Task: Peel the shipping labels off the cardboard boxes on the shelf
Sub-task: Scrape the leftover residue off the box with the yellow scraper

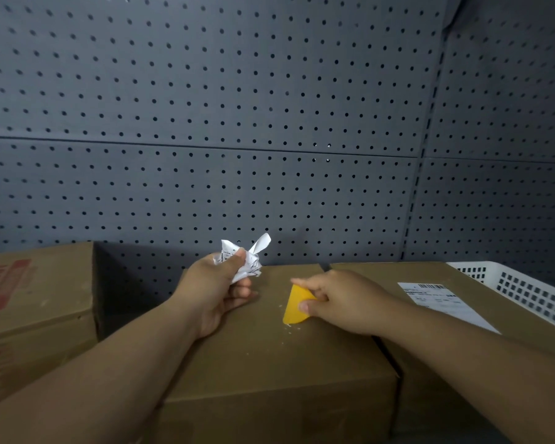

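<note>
A plain cardboard box (269,357) stands in the middle, its top bare except for small white paper flecks. My left hand (218,293) grips a crumpled white shipping label (247,261) above the box's far left part. My right hand (337,299) pinches a yellow plastic scraper (295,307), whose lower edge touches the box top. Another cardboard box (382,277) stands to the right, with a flat white shipping label (442,302) stuck on its top.
A third cardboard box (36,302) with red print stands at the left, a dark gap between it and the middle box. A white plastic basket (526,293) sits at the far right. A grey pegboard wall (237,123) closes off the back.
</note>
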The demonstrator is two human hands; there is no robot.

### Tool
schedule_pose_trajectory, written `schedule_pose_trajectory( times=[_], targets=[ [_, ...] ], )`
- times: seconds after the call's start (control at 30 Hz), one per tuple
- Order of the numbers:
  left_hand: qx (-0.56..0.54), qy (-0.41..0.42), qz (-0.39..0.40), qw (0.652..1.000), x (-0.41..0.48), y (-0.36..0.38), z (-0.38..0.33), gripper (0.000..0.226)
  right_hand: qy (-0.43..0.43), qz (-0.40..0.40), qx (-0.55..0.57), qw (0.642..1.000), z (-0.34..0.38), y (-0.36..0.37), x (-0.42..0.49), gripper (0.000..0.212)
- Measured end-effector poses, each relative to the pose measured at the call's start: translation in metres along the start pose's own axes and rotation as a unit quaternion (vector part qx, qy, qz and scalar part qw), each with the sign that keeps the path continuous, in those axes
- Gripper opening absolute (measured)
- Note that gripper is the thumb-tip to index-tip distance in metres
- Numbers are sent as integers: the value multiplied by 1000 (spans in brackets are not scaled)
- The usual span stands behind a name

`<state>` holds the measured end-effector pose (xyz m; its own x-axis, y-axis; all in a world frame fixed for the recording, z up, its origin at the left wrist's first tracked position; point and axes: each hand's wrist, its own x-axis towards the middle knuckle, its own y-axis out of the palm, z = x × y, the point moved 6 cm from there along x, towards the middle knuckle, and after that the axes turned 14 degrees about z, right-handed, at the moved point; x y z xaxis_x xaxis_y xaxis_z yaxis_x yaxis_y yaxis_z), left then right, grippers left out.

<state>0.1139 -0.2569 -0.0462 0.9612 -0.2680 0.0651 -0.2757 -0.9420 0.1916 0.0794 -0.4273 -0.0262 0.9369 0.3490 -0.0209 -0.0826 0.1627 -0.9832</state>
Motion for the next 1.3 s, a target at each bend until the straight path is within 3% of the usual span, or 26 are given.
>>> schedule_pose_trajectory(
  times=[0.17,0.43,0.53,0.8,1.0,1.3],
  targets=[
    [0,0,1,1000,1,0,0,21,0,-27,32,999,0,4,4,50],
    [3,0,2,1000,1,-1,0,21,-20,34,34,999,1,3,-5,48],
    [8,-2,1,1000,1,-1,0,20,-22,-17,67,997,-2,-4,-1,49],
    [9,-3,-6,1000,0,0,0,21,-23,5,15,1000,3,4,-11,50],
    [12,-1,-7,1000,0,0,0,23,-39,4,89,995,2,3,-13,48],
    [31,-5,3,999,1,-1,1,21,-23,5,36,999,5,4,-24,48]
  ],
)
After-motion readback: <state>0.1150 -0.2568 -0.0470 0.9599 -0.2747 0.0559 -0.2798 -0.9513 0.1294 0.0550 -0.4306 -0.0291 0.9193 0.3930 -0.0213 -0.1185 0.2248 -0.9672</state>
